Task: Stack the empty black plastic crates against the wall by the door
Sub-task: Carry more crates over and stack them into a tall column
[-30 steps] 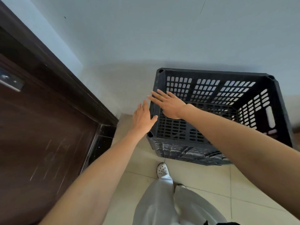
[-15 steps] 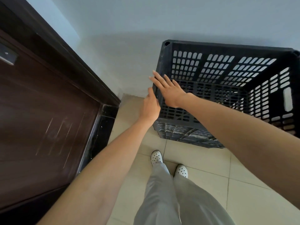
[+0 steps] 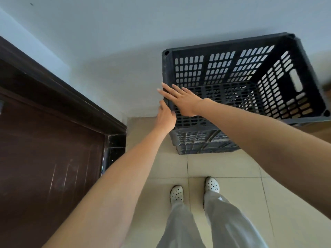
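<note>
An empty black plastic crate (image 3: 304, 68) with slotted walls sits on top of a stack of other black crates (image 3: 200, 142), against the pale wall to the right of the door. My left hand (image 3: 165, 119) lies flat against the outside of the top crate's left wall, fingers straight. My right hand (image 3: 180, 101) reaches across with fingers spread and straight, resting over the same left rim from the inside. Neither hand curls round the crate.
A dark brown wooden door (image 3: 44, 158) and its frame (image 3: 114, 140) fill the left. The pale wall (image 3: 107, 51) runs behind the crates. Beige floor tiles (image 3: 232, 167) lie below, with my feet in white perforated shoes (image 3: 176, 194) a step back from the stack.
The view has risen and pulled back, so the stack now sits higher and farther right in the frame. Both hands stay flat on the crate's left wall.
</note>
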A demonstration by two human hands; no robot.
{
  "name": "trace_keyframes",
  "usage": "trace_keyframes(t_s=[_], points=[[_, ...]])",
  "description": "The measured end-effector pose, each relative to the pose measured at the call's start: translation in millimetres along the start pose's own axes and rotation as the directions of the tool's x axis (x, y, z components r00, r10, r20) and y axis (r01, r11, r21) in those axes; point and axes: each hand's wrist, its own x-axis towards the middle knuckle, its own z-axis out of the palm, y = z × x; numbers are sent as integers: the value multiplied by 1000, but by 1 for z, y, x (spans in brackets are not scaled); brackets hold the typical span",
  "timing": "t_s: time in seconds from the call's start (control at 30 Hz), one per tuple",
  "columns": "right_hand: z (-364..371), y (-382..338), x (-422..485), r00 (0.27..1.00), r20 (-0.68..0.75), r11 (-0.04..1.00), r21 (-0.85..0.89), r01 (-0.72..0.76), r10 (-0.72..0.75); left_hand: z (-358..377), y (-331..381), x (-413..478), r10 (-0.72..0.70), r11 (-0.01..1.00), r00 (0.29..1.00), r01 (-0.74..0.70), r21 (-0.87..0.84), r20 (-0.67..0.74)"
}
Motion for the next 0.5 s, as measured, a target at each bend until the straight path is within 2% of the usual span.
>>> trace_keyframes(t_s=[0.07,0.1,0.13,0.2,0.27,0.37,0.5], points=[[4,0,-20,998,-42,999,-8,-42,42,-8,-4,-2,49,999,997,-48,-13,54],[7,1,-34,995,-45,996,1,-87,86,-14,-7,-3,99,994,993,-102,38,56],[9,3,-50,989,-28,989,17,-145,145,-20,-10,-5,171,974,984,-176,140,49],[10,10,-82,963,25,960,71,-271,270,-31,-13,-6,357,854,931,-356,380,71],[4,16,-114,925,-8,914,160,-373,379,-38,-4,-7,536,697,834,-526,486,134],[-7,15,-162,870,-109,867,208,-452,480,-32,29,-15,712,491,641,-746,450,287],[-15,6,-231,815,-75,808,212,-550,575,7,86,-51,736,310,452,-887,343,503]])
